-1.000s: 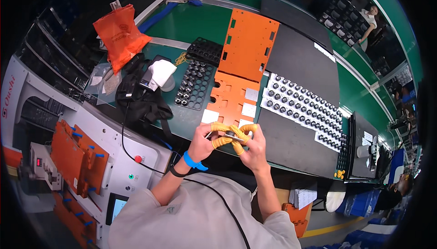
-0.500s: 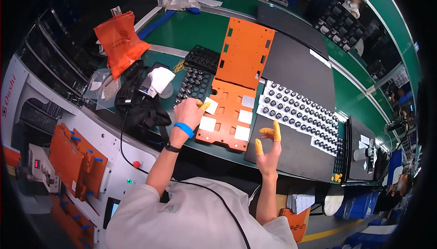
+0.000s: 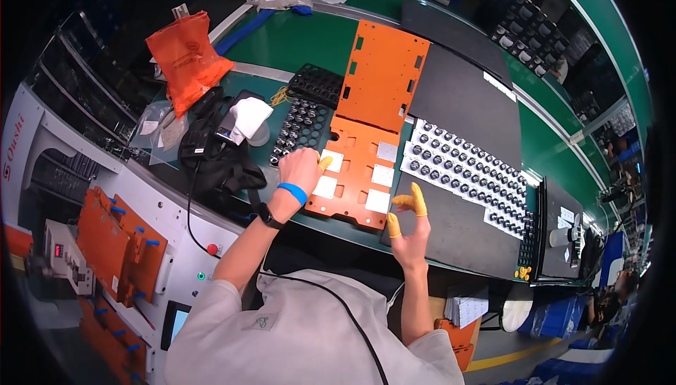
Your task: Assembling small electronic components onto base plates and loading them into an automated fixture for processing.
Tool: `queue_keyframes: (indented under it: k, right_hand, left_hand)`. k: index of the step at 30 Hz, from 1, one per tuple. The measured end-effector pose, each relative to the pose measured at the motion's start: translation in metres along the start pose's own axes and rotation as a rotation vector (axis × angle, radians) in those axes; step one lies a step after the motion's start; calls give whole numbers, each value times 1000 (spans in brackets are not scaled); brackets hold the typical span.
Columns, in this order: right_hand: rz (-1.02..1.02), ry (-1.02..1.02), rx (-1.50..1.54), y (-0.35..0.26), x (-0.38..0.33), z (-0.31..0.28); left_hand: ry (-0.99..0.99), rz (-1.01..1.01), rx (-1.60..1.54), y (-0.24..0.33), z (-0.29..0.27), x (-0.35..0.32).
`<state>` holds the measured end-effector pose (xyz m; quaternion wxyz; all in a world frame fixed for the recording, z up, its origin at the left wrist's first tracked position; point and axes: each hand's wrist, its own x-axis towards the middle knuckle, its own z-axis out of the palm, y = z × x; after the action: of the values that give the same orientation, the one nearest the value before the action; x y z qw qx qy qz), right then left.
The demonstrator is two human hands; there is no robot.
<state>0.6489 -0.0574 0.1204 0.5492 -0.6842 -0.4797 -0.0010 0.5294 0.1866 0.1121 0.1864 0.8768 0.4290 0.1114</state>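
My left hand (image 3: 300, 169) is over the left edge of an orange fixture (image 3: 353, 153), between a black hole tray (image 3: 320, 131) of small round black parts and a square white plate (image 3: 332, 160). Its fingers are curled, with yellow finger cots pressed close by that plate; whatever they pinch is hidden. Several similar plates sit in the fixture, whose orange lid (image 3: 384, 75) lies opened away from me. Just right of the fixture's near corner, my right hand (image 3: 410, 234) hovers with yellow-capped thumb and fingers apart, holding nothing.
Rows of black round parts on white plates (image 3: 458, 167) cover a dark mat (image 3: 451, 223) on the right. At left lie a black strap bundle (image 3: 215, 153), a white cloth (image 3: 249, 119) and an orange bag (image 3: 189, 61). Yellow finger cots (image 3: 522, 272) rest at the far right.
My left hand has shifted slightly right, toward the upper left plate. My right hand has moved a little left, closer to the fixture's corner. The view has tilted slightly.
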Motion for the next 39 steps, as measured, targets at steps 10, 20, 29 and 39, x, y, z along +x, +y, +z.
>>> queue_keyframes:
  k: [10, 20, 29, 39]
  right_hand:
    - [-249, -110, 6, -21, 101, 64]
    - [-474, -291, -558, 25, 175, 181]
    - [-426, -291, -826, 45, 187, 220]
    - [-438, -229, -782, 43, 189, 217]
  left_hand:
    - [268, 198, -289, 9, -31, -31]
    - [-507, 26, -1951, -46, -31, -102]
    - [-818, 67, -1787, -62, -34, -134]
    - [-1118, 137, -2006, -38, -42, -146]
